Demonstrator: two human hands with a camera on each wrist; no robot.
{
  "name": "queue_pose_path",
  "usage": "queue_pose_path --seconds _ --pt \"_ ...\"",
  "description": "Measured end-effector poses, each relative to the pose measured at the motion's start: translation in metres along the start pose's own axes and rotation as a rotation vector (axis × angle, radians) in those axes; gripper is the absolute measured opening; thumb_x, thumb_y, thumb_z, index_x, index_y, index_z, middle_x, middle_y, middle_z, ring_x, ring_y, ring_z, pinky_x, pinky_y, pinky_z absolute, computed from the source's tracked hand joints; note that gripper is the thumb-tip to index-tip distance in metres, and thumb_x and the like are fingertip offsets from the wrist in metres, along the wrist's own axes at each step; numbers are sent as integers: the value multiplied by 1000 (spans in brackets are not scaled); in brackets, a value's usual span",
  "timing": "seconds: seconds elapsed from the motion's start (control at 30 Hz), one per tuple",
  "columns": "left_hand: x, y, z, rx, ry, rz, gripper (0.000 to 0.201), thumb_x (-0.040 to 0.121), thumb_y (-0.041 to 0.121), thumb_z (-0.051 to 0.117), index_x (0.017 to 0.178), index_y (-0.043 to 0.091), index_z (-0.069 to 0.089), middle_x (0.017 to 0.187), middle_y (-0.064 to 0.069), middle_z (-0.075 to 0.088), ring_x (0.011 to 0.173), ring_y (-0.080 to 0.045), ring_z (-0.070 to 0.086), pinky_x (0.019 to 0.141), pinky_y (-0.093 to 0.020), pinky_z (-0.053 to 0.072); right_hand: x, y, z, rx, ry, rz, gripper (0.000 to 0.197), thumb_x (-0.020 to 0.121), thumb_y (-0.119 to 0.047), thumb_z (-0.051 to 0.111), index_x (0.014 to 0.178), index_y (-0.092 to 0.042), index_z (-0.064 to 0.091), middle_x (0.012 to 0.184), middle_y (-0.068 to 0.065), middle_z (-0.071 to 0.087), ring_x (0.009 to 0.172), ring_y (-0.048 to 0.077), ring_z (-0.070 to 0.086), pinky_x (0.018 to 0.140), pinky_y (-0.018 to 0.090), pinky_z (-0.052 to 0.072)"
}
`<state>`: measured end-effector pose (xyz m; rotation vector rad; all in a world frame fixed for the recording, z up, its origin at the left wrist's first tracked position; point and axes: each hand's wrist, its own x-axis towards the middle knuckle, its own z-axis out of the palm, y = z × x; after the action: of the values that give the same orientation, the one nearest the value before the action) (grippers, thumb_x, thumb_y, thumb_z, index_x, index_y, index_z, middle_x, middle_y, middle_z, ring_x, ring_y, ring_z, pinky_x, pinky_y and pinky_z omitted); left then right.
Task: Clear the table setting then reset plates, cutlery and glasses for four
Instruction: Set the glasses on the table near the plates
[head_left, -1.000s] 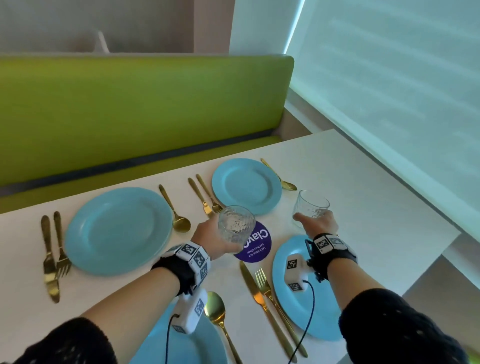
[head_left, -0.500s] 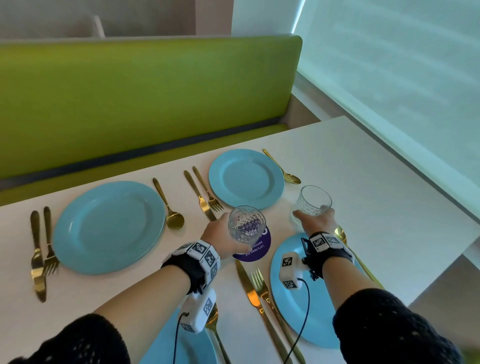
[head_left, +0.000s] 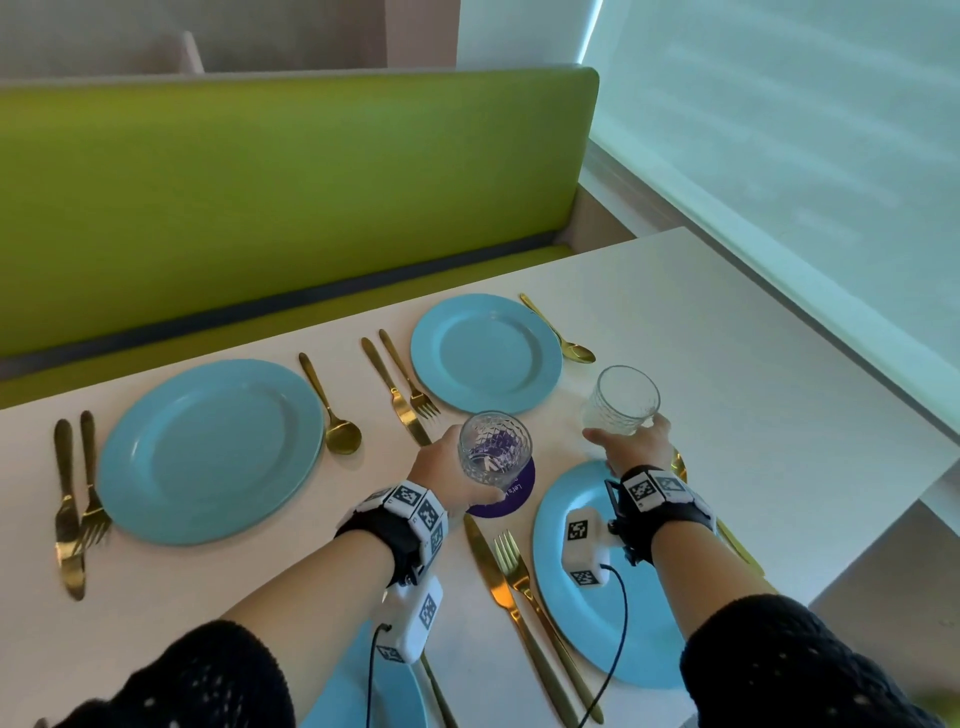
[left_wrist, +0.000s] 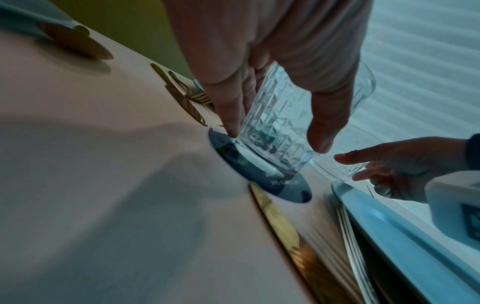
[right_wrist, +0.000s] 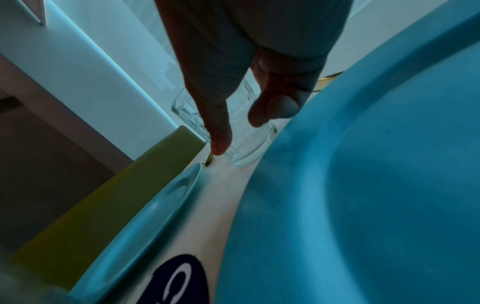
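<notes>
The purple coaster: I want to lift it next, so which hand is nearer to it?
Left. The left hand holds a glass right over the purple coaster; the right hand holds another glass off to its right.

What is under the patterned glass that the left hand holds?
Under the patterned glass lies a round purple coaster on the white table. The left hand and the glass cover most of its print.

Black open-knit sleeves (head_left: 800, 670) pushed up the forearms, black wrist straps (head_left: 387, 535) ringed with white fiducial-marker tiles (head_left: 644, 489), white tagged camera blocks (head_left: 415, 618) beneath each wrist, thin black cables (head_left: 621, 639) attached.
</notes>
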<state>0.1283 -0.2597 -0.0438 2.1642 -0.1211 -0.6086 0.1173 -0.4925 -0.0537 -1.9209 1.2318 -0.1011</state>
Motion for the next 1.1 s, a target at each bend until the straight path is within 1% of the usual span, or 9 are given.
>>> queue_pose_path --seconds 0.13,0.27,0.43,0.6,0.7,0.77,0.87,0.97,1.1 --pt "-2 1 3 -3 12 0 87 59 21 87 134 18 43 127 -2 59 115 -18 56 87 -16 39 -7 6 -2 2 -6 -38 108 61 -30 85 145 -16 19 127 19 57 109 37 62 91 48 53" --pt "-8 3 3 18 21 -5 86 61 20 87 135 15 43 130 -3 57 119 -20 54 89 -18 37 -13 13 -11 -4 -19 -69 105 65 -29 82 147 -17 18 142 11 47 113 33 60 96 46 50" --pt "-24 -3 -14 68 18 -46 106 62 32 85 146 10 25 149 -8 37 136 -23 38 108 -32 34 -32 18 -24 11 5 -84 102 66 -30 82 146 -17 21 141 9 48 115 33 59 96 46 50" --pt "-59 -24 -45 12 89 -63 100 66 29 83 145 11 25 147 -7 40 134 -22 40 108 -32 34 -81 16 -35 34 28 -123 93 70 -27 80 144 -14 26 142 9 47 116 33 57 99 47 48" --pt "-89 -44 -65 -38 104 -88 92 71 23 80 144 10 27 146 -10 41 133 -23 42 109 -32 34 -128 9 -33 6 25 -176 85 78 -22 74 146 -10 23 140 12 50 125 32 50 107 42 39" --pt "-112 -59 -80 -57 103 -86 82 74 20 77 142 8 32 142 -11 45 130 -23 46 108 -32 36 -170 2 -26 -10 -2 -226 81 82 -19 70 147 -10 22 136 14 53 128 31 46 106 38 35" --pt "-150 -86 -102 -7 81 -64 60 79 21 71 132 10 45 131 -6 55 121 -19 51 100 -25 37 -237 -4 -4 -48 -49 -276 78 83 -19 68 146 -10 23 134 15 54 126 30 48 102 33 38" --pt "-192 -114 -127 16 23 -28 35 81 21 69 113 14 57 105 1 60 98 -13 55 82 -16 37 -300 -5 29 -124 -115 -333 72 81 -20 68 142 -11 30 130 14 57 122 30 52 98 32 40" --pt "-238 -164 -162 68 4 -39 12 81 20 66 82 22 54 82 9 53 87 -12 52 76 -18 38 -380 -3 87 -192 -283 -389 69 83 -21 66 142 -12 32 131 12 57 123 26 53 103 31 39"
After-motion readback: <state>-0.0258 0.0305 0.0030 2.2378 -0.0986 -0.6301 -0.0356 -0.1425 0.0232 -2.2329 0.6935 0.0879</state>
